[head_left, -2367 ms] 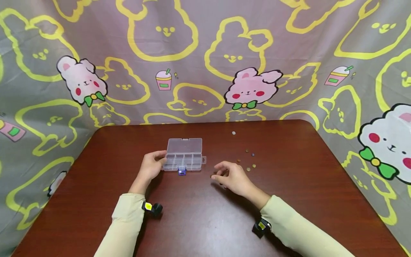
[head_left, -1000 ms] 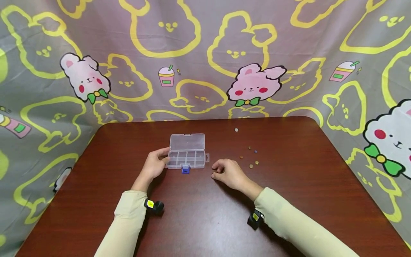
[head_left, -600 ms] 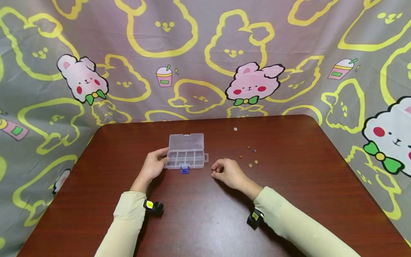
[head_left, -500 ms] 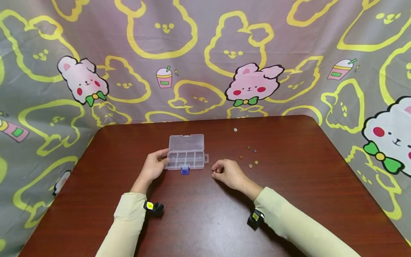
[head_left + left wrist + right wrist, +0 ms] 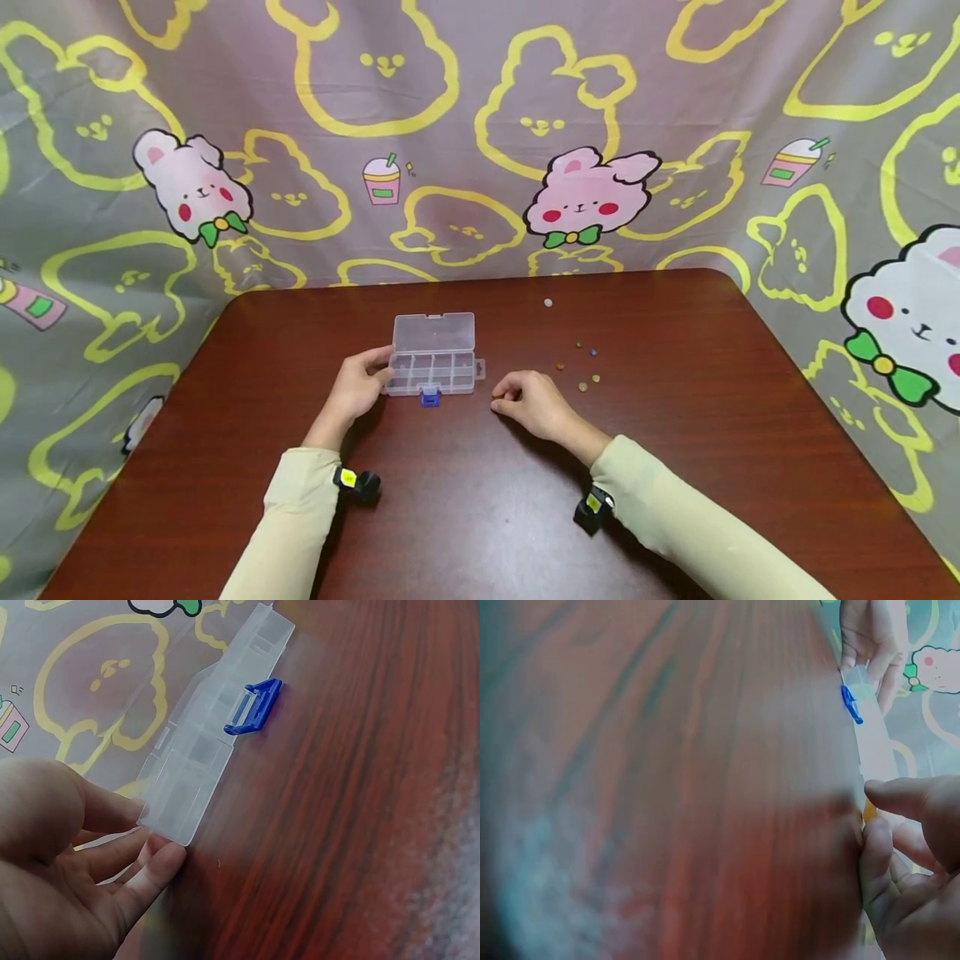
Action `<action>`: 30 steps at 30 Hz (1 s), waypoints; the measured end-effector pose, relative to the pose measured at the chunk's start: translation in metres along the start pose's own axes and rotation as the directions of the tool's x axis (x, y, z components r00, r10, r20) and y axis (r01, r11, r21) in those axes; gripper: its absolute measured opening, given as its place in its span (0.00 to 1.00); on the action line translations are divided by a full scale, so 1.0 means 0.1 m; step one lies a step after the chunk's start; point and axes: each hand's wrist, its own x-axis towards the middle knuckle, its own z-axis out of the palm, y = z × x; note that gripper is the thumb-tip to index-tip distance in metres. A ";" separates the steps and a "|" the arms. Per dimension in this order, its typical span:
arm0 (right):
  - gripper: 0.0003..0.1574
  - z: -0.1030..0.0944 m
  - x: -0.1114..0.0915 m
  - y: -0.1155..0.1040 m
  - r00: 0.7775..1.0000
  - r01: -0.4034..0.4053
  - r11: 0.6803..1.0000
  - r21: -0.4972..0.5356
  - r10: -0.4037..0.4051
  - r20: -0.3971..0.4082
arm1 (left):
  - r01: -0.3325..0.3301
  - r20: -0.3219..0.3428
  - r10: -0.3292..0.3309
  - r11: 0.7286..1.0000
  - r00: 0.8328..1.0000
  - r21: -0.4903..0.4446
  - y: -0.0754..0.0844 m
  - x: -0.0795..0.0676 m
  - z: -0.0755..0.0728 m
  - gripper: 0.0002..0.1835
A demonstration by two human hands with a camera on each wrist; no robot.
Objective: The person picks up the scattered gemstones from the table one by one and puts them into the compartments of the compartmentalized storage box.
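Note:
A clear plastic compartment box (image 5: pixel 432 372) stands on the table with its lid raised and a blue latch (image 5: pixel 255 706) at the front. My left hand (image 5: pixel 357 387) grips the left end of this box, thumb at the front corner and fingers behind. To the right of the box, my right hand (image 5: pixel 537 405) is low over the table. Between its thumb and index finger it pinches a small orange-yellow piece (image 5: pixel 869 811), mostly covered by the fingertips. The compartments look see-through, with no coloured piece showing in them.
Several small bead-like pieces lie right of the box, among them an orange one (image 5: pixel 559 367), a blue one (image 5: pixel 593 352) and a yellowish one (image 5: pixel 582 387). A white piece (image 5: pixel 548 302) is farther back. Patterned cloth (image 5: pixel 450 125) hangs behind the brown table (image 5: pixel 465 533).
My right thumb and fingertips, apart at first, have come together on the small piece, and the hand has since stayed nearly still. The left hand keeps its grip on the box.

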 end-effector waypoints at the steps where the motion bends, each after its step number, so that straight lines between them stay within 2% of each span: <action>1: 0.04 0.00 0.00 0.00 1.000 0.000 1.000 0.006 0.000 0.000 | 0.000 0.000 0.000 1.000 1.000 0.000 -0.01 0.00 0.00 0.22; 15: 0.02 -0.04 0.02 -0.01 0.999 -0.028 0.994 0.104 0.024 0.035 | 0.008 -0.008 -0.008 1.000 1.000 0.003 -0.01 -0.01 0.00 0.22; 24: 0.02 -0.04 0.08 -0.10 0.998 -0.060 0.976 0.211 0.052 0.043 | 0.000 -0.014 0.000 0.999 1.000 -0.035 0.00 -0.01 -0.01 0.22; 30: 0.04 -0.01 0.14 -0.19 0.996 -0.076 0.969 0.233 0.065 0.055 | 0.004 -0.010 -0.005 0.999 1.000 -0.050 -0.01 -0.02 -0.01 0.22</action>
